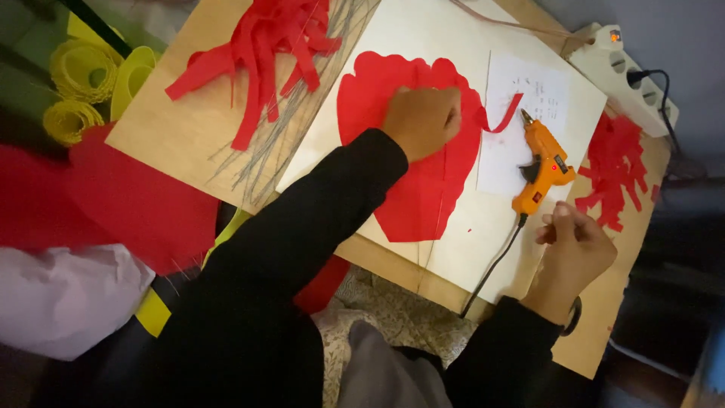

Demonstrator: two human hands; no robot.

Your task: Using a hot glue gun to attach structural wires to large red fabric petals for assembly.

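Note:
My left hand (421, 119) is closed into a loose fist and presses down on a large red paper shape (423, 189) lying on a white sheet (423, 30). A curled red paper strip (502, 119) sticks out just right of that hand. An orange glue gun (542, 168) lies on the white sheet, nozzle pointing away from me, its black cord (495, 264) running toward me. My right hand (578, 253) hovers just below the glue gun with its fingers curled together; I cannot tell whether it pinches anything.
A pile of red paper strips (272, 45) and thin sticks (279, 143) lies on the wooden board (174, 128). More red scraps (615, 166) sit at right. Yellow paper rolls (83, 75) are at far left. A white power strip (627, 72) lies top right.

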